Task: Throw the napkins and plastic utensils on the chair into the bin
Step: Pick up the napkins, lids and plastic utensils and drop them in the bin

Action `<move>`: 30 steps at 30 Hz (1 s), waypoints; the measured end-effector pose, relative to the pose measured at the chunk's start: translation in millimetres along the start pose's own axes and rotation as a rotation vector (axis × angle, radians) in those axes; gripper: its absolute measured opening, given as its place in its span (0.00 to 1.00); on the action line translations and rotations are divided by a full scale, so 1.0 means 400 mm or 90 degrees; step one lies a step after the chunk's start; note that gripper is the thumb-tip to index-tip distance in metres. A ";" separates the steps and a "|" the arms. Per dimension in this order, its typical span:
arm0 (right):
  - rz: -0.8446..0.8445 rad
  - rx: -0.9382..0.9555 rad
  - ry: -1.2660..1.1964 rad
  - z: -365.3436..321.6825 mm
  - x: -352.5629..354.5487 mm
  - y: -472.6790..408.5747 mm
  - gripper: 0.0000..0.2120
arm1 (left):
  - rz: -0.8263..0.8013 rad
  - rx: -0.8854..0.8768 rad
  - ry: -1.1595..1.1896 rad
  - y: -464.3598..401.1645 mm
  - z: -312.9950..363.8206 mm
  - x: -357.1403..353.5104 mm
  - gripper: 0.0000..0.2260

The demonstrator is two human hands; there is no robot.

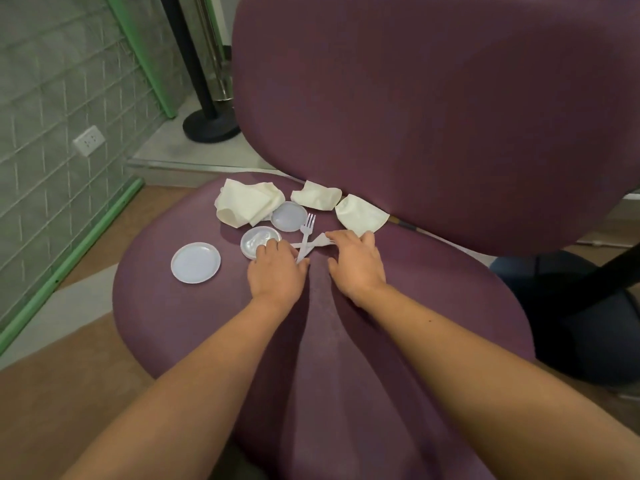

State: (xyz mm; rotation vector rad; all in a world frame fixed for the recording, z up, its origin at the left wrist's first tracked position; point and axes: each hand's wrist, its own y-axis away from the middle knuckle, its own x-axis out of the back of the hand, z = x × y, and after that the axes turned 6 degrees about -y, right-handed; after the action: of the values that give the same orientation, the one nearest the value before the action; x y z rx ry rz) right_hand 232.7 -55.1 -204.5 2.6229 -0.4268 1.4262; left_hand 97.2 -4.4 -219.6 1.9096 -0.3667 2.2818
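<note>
On the purple chair seat [214,317] lie three crumpled cream napkins: a large one [246,205] at the back left, one [316,195] in the middle and one [362,213] on the right by the backrest. Two white plastic forks cross in front of them; the upright fork [307,227] points away from me. My left hand [277,270] rests palm down on the fork handles, its fingers curled over their ends. My right hand [356,259] lies flat with its fingertips on the second utensil [320,240]. Whether either hand grips a fork is unclear. No bin is in view.
Three round plastic lids lie on the seat: one [195,262] at the left, one [260,240] under my left fingertips, one [289,216] by the big napkin. The purple backrest [433,109] rises behind. A black post base [211,124] stands at the back left, a dark bag [575,323] at the right.
</note>
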 end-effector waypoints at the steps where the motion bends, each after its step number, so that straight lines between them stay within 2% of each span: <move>1: -0.020 0.013 0.023 -0.003 -0.009 -0.011 0.25 | 0.002 0.004 0.013 -0.001 -0.004 0.001 0.17; 4: -0.048 0.041 0.113 -0.007 -0.029 -0.030 0.25 | -0.004 0.027 0.038 0.000 -0.007 0.006 0.15; 8: 0.002 0.072 0.194 -0.015 -0.030 -0.025 0.16 | -0.013 0.071 0.073 0.002 -0.001 0.016 0.13; 14: -0.043 0.061 0.203 -0.023 0.004 0.003 0.13 | -0.022 0.111 0.118 0.022 0.006 0.047 0.12; 17: -0.051 -0.016 0.102 -0.015 0.030 0.040 0.12 | 0.001 0.130 0.149 0.042 0.016 0.073 0.10; 21: -0.041 -0.163 -0.132 0.003 0.076 0.110 0.16 | -0.034 0.144 0.251 0.076 0.053 0.119 0.08; 25: -0.007 -0.267 -0.275 0.026 0.123 0.187 0.09 | -0.050 0.124 0.321 0.116 0.100 0.138 0.02; 30: 0.080 -0.348 -0.384 0.071 0.206 0.316 0.04 | -0.098 0.072 0.382 0.193 0.191 0.176 0.04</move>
State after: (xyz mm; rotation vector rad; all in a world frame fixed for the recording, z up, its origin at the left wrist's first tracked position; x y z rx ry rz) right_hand 259.5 -197.6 -154.1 2.5157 -0.9028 0.3987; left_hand 136.2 -102.9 -145.2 1.1451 -0.0134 2.6508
